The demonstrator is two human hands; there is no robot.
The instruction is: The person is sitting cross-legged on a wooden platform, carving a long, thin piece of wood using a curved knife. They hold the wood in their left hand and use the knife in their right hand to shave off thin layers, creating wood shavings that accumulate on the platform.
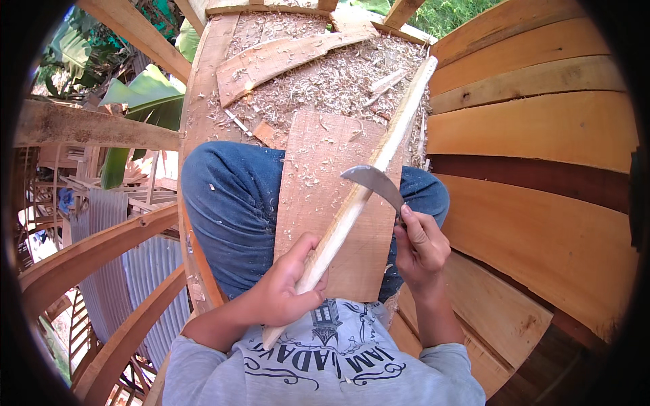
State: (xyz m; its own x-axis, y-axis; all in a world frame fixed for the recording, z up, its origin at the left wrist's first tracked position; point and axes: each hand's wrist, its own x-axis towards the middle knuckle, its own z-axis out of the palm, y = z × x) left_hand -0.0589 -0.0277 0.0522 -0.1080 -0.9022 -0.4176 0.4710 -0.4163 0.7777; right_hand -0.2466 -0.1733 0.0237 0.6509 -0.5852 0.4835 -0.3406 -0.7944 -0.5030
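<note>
A long pale wooden stick (pixel 404 120) runs slantwise from my belly up to the far right. Its lower part is gripped in my left hand (pixel 293 284), with fingers wrapped round it. My right hand (pixel 421 247) is closed on the handle of a curved knife (pixel 376 181), the thumb pressed along its top. The grey blade lies across the middle of the stick, touching or just over it; I cannot tell which. Most of the handle is hidden in my fist. Under the stick, a flat wooden board (pixel 332 183) rests across my lap, with a few shavings on it.
Wood shavings (pixel 325 81) cover the floor ahead, where a wide offcut (pixel 284 61) and small scraps lie. A plank wall (pixel 528 128) rises on my right. To my left are wooden rails (pixel 101 128), with corrugated sheets (pixel 149 277) below and banana leaves (pixel 152 95) outside.
</note>
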